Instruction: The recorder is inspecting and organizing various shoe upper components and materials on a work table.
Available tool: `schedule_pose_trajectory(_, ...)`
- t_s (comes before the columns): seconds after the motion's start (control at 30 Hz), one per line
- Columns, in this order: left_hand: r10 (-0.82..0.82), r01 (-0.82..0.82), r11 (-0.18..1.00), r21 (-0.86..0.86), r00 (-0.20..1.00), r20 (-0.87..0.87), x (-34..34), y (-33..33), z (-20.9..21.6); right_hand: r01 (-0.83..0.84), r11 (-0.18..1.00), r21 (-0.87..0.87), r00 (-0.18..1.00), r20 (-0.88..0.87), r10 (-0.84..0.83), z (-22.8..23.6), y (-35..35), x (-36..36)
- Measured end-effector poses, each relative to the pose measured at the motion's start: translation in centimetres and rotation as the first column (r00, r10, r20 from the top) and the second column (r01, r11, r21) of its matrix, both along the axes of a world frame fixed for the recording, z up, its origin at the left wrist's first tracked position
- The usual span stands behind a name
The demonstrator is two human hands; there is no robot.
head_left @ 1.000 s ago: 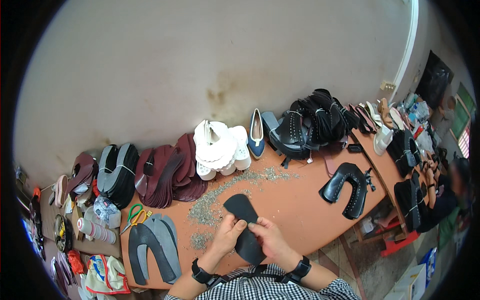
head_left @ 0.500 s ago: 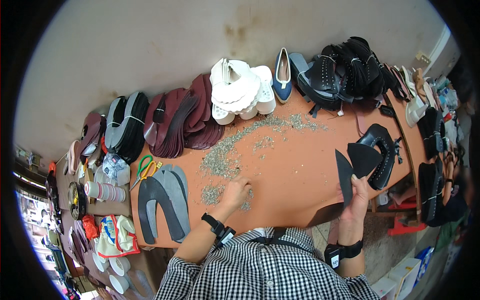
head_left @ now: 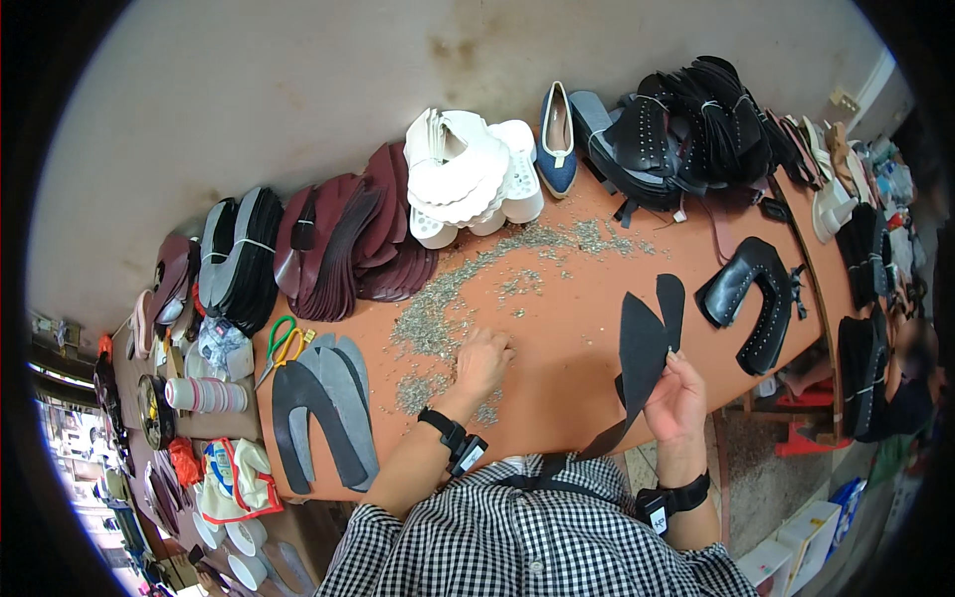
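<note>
Black sheeting (head_left: 642, 353), pinched by the right hand's (head_left: 677, 403) fingers (head_left: 675, 364), partly hides them; whether the left hand (head_left: 482, 363) pinches, I cannot tell.

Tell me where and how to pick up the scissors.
Probably best by the handles: the scissors lie flat, with the green and yellow loops at the far end and the blades pointing left and toward the person. Come from above and the right, the side where the left hand is, which keeps it clear of the blades.
</note>
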State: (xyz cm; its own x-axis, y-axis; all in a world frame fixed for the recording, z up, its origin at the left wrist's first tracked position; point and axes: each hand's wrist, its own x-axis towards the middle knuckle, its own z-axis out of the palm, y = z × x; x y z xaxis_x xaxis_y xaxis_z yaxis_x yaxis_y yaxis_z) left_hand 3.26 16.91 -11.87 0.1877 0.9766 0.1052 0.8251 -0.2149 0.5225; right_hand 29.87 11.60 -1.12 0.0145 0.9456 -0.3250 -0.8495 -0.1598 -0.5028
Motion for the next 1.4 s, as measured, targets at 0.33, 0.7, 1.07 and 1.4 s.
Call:
schedule_pose_trajectory(0.33,0.023,-0.02,0.996,-0.089,0.999,0.03,0.3,1.3,-0.5,0.118,0.991,-0.065,0.979,0.173,-0.105,1.5,0.8,-0.7)
schedule_pose_trajectory(0.7,-0.084,0.083,0.996,0.023,0.996,0.006,-1.0,-0.3,0.1,0.056,0.997,-0.054,0.989,0.14,-0.048,0.5,0.8,-0.3)
schedule_pose_trajectory(1.07,0.0,0.0,0.997,-0.083,1.0,0.005,-0.5,0.8,-0.3,0.047,0.988,-0.148,0.988,0.15,-0.025,1.6,0.9,-1.4)
schedule_pose_trajectory(1.4,-0.219,0.256,0.956,0.145,0.947,-0.235,-0.5,0.1,-0.3,0.032,0.987,-0.159,0.992,0.127,-0.011,1.4,0.8,-1.5)
